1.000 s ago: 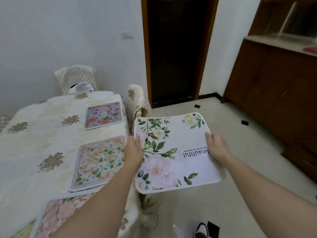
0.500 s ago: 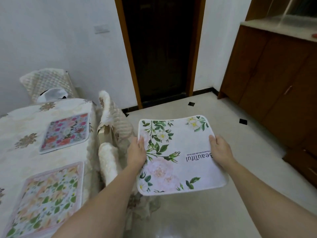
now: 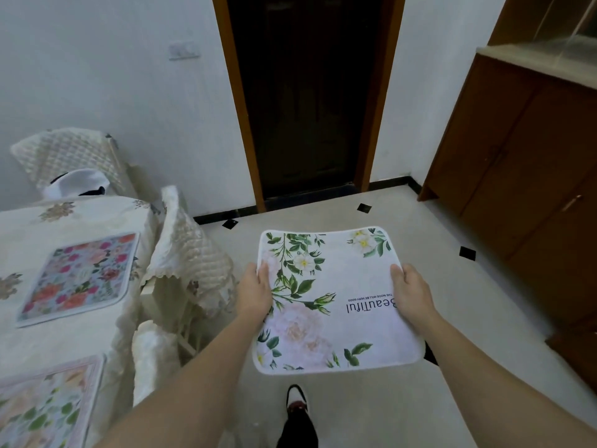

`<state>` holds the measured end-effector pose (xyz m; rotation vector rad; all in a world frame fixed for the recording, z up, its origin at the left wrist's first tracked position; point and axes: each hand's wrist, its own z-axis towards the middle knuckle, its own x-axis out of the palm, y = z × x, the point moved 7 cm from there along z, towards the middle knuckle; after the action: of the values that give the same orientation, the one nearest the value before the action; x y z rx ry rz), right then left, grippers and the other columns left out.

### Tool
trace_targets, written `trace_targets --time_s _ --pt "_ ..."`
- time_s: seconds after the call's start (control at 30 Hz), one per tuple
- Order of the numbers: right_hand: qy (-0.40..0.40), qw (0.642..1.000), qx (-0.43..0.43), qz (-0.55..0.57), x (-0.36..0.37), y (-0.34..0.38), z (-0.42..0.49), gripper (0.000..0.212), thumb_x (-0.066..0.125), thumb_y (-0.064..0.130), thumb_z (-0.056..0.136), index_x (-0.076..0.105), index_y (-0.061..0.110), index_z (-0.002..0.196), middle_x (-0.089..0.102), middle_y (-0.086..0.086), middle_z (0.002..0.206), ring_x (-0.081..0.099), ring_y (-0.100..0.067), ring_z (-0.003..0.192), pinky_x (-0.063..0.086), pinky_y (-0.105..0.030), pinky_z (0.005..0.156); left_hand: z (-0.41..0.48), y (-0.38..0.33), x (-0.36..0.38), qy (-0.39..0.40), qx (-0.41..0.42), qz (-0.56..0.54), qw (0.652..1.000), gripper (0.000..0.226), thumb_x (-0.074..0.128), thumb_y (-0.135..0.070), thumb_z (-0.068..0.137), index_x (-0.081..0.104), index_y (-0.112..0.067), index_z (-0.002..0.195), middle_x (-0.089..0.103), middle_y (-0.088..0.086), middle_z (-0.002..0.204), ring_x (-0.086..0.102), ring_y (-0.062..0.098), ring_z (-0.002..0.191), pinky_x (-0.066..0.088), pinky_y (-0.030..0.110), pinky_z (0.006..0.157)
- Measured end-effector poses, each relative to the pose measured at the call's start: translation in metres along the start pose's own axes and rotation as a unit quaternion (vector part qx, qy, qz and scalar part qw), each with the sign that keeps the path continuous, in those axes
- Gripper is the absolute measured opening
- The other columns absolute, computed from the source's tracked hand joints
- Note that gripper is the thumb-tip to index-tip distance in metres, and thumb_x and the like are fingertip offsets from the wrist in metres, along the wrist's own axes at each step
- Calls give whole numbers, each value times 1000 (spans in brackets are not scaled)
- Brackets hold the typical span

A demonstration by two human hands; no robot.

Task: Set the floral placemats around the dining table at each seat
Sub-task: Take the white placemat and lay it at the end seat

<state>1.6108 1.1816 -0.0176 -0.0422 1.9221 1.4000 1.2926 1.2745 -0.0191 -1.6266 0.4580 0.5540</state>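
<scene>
I hold a white floral placemat (image 3: 336, 302) with green leaves and the word "Beautiful" flat in front of me, over the floor. My left hand (image 3: 255, 294) grips its left edge and my right hand (image 3: 412, 294) grips its right edge, thumbs on top. The dining table (image 3: 64, 215) with a cream cloth lies at the left. On it sit a blue-and-pink floral placemat (image 3: 80, 276) and, nearer me, a green-leaf floral placemat (image 3: 42, 412) cut off by the frame's edge.
A chair with a quilted cream cover (image 3: 187, 250) stands between me and the table's right side. Another covered chair (image 3: 71, 156) stands at the far end, behind a white object (image 3: 77, 184). A dark doorway (image 3: 310, 92) is ahead, a wooden cabinet (image 3: 523, 163) at the right. My shoe (image 3: 297, 402) is below the mat.
The view has swung right and moved forward along the table's side; the table has slid left in view. Both hands keep the same grip on the placemat.
</scene>
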Motion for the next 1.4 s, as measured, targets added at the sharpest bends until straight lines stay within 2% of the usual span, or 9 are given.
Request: trace_targets --time_s 0.07,0.3,0.4,0.57,0.83,1.03,1.23,1.4 --pt "2 1000 0 -4 11 7 29 32 37 33 103 55 8 96 60 -8 93 55 -28 88 35 -32 73 29 1 9 2 -8 -11 1000 38 31 -38 105 52 -8 99 57 6 80 54 20 70 40 30 56" --pt "4 1000 -4 -1 63 57 155 36 37 32 103 54 3 93 59 -8 89 54 -28 85 34 -33 70 168 -17 24 7 -9 -24 1000 39 30 -41 104 53 -10 103 63 8 87 59 16 71 43 27 54" --pt "9 1000 2 0 89 86 210 35 36 33 103 54 5 93 58 -7 89 54 -27 86 35 -33 70 234 -26 21 1 -15 -28 1000 41 29 -42 104 53 -8 104 63 7 87 61 20 76 43 30 57" --pt "24 1000 -6 3 128 131 283 34 35 33 103 55 5 99 58 -6 92 54 -26 89 36 -33 73 323 -40 10 -14 -27 -15 999 40 29 -43 104 52 -11 103 61 4 85 56 14 71 39 28 56" --pt "56 998 -29 8 183 186 397 34 33 36 103 56 11 106 59 -4 96 55 -24 92 38 -34 76 438 -53 7 -31 -40 -23 998 38 29 -43 104 52 -14 108 64 5 90 62 15 76 45 28 57" --pt "87 995 -52 4 232 223 503 31 33 36 104 54 13 102 60 -3 89 57 -21 83 39 -33 65 530 -63 15 -63 -60 -35 996 37 30 -39 105 51 -9 103 58 2 83 56 12 71 38 25 52" --pt "134 988 -78 4 292 273 623 34 35 34 104 52 8 91 56 -8 84 55 -25 79 39 -35 63 629 -77 13 -113 -103 -37 987 38 31 -42 104 54 -11 104 61 3 84 58 12 72 41 25 54" --pt "191 978 -85 4 346 324 695 33 35 33 104 53 9 89 57 -8 82 57 -24 76 41 -35 61 694 -96 -8 -151 -128 -3 980 32 31 -36 105 50 -10 99 52 -4 77 50 8 65 34 16 46"
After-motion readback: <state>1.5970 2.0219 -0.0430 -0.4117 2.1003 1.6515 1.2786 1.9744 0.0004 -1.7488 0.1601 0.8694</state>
